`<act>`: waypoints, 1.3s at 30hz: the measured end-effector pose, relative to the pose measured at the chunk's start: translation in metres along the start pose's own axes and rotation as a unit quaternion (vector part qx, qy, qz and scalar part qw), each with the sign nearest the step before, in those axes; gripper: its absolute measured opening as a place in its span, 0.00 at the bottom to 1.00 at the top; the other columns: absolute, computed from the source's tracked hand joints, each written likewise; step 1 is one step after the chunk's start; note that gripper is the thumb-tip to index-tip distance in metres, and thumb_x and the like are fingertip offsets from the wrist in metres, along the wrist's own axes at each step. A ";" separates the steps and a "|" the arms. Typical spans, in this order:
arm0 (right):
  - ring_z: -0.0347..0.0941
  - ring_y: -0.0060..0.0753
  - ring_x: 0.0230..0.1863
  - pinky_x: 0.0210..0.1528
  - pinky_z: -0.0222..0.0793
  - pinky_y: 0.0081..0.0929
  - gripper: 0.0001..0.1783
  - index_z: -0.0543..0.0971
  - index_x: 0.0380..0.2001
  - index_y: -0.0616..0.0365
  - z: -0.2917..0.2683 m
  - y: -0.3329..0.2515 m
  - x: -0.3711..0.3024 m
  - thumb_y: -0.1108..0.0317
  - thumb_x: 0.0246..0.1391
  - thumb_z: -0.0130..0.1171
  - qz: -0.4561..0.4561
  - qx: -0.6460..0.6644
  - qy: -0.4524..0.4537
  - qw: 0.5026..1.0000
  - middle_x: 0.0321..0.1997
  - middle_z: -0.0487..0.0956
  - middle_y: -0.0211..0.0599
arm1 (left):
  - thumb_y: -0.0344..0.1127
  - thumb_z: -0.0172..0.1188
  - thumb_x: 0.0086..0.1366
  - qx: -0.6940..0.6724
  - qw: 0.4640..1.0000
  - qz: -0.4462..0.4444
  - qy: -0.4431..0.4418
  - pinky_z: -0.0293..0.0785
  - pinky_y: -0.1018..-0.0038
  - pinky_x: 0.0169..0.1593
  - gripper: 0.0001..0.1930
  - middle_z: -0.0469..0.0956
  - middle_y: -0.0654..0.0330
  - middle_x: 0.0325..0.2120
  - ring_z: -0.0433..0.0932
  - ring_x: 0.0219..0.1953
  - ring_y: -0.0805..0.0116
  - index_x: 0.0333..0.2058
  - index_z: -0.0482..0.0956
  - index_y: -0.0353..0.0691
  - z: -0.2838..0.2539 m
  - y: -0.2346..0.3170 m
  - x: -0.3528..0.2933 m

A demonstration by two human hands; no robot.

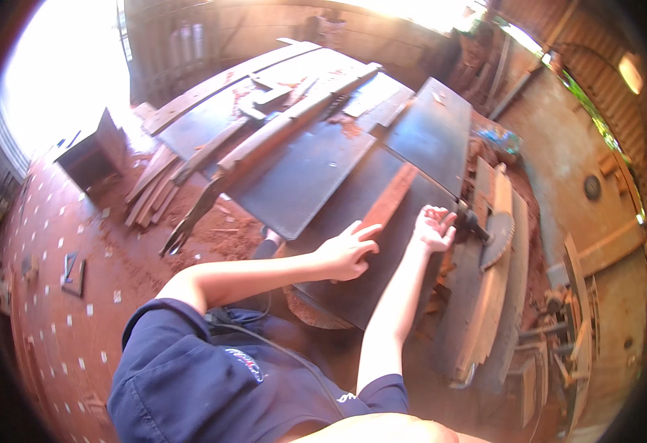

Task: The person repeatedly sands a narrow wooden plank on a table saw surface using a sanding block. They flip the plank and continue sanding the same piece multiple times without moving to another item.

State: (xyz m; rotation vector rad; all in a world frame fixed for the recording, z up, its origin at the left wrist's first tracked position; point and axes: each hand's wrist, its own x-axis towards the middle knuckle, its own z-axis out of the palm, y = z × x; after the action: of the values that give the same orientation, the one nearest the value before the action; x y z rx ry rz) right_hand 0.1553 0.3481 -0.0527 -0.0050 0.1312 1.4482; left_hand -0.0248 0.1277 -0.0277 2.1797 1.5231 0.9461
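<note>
A reddish wooden strip (391,198) lies slantwise on the dark metal machine table (345,295) in front of me. My left hand (350,252) rests over its near part, fingers bent across the strip's right side; the thumb is hidden. To the right of the strip, my right hand (435,228) is raised above the table's right edge. Its palm faces up, with loosely curled fingers and nothing visible in them. Just beyond that edge, a round toothed saw blade (498,241) sits on a shaft close to my right hand.
A long rail (294,122) crosses the machine's far side. Wood offcuts (272,96) and sawdust lie past it. Long planks (494,295) stand by the blade on the right. Several boards (150,192), a dark box (93,155) and a small framed piece (73,275) are on the tiled floor at left.
</note>
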 end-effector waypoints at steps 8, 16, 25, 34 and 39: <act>0.70 0.43 0.36 0.44 0.65 0.45 0.16 0.78 0.37 0.54 0.004 0.004 0.000 0.54 0.52 0.53 -0.028 -0.029 0.023 0.999 0.37 0.77 0.48 | 0.36 0.59 0.56 0.016 0.998 -0.051 -0.021 0.73 0.56 0.60 0.16 0.58 0.60 0.70 0.57 0.70 0.43 0.46 0.79 0.48 0.006 -0.028 0.078; 0.71 0.44 0.40 0.46 0.64 0.48 0.20 0.76 0.45 0.54 0.001 0.001 0.005 0.53 0.56 0.49 -0.013 -0.033 -0.002 0.999 0.39 0.76 0.49 | 0.37 0.60 0.56 0.030 0.997 -0.058 -0.034 0.72 0.55 0.62 0.17 0.55 0.61 0.71 0.55 0.71 0.42 0.46 0.79 0.49 0.019 -0.051 0.144; 0.71 0.40 0.37 0.44 0.68 0.46 0.11 0.78 0.30 0.53 -0.015 -0.012 0.031 0.59 0.59 0.52 0.030 -0.103 -0.062 0.992 0.35 0.76 0.39 | 0.37 0.60 0.56 0.027 0.999 -0.041 -0.016 0.67 0.57 0.65 0.18 0.58 0.60 0.70 0.58 0.69 0.42 0.47 0.81 0.49 0.032 -0.067 0.198; 0.69 0.38 0.36 0.43 0.70 0.43 0.13 0.78 0.26 0.51 -0.005 0.003 0.024 0.58 0.62 0.57 0.024 -0.089 -0.028 0.995 0.34 0.74 0.37 | 0.35 0.60 0.54 0.023 0.999 -0.027 0.026 0.63 0.63 0.68 0.15 0.63 0.55 0.68 0.64 0.67 0.48 0.42 0.82 0.46 0.044 -0.101 0.249; 0.70 0.36 0.36 0.43 0.70 0.40 0.09 0.77 0.32 0.51 -0.003 -0.001 0.027 0.59 0.63 0.59 0.004 -0.117 -0.003 0.993 0.34 0.74 0.35 | 0.36 0.60 0.54 0.038 0.999 -0.026 0.030 0.68 0.64 0.65 0.15 0.65 0.59 0.66 0.70 0.62 0.52 0.41 0.82 0.45 0.056 -0.107 0.280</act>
State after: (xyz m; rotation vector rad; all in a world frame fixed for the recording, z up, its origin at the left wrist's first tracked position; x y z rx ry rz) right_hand 0.1595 0.3744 -0.0580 -0.1922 -0.0442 1.4646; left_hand -0.0026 0.4319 -0.0381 2.1693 1.6602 0.9593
